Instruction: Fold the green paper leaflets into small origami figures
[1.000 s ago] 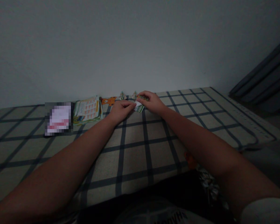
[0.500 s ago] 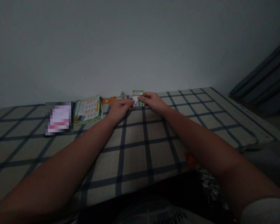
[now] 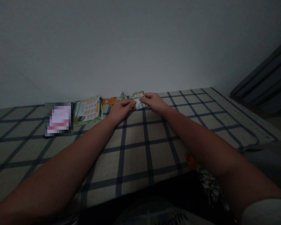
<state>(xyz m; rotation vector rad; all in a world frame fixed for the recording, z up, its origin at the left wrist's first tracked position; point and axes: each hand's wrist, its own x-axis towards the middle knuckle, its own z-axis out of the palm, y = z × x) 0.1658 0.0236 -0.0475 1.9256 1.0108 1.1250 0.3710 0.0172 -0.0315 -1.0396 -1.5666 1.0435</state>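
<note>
A small folded sheet of printed paper (image 3: 138, 95), green and white with an orange patch, is held up between my two hands near the far side of the table. My left hand (image 3: 121, 109) pinches its lower left edge between thumb and fingers. On the right side, my right hand (image 3: 154, 102) grips it with the thumb across the front and the fingers behind. A white area shows on the paper between the two thumbs. Just behind my left hand sits a small pointed piece of folded paper (image 3: 123, 95).
A stack of printed sheets (image 3: 87, 109) lies left of my hands, beside a pixelated pinkish-white object (image 3: 59, 119). The checked cloth (image 3: 133, 156) covers the table up to the grey wall (image 3: 140, 47). A dark curtain (image 3: 267, 78) hangs at the right.
The folded paper has tilted slightly between my hands, and its printed upper part looks different. Both hands have stayed almost in place.
</note>
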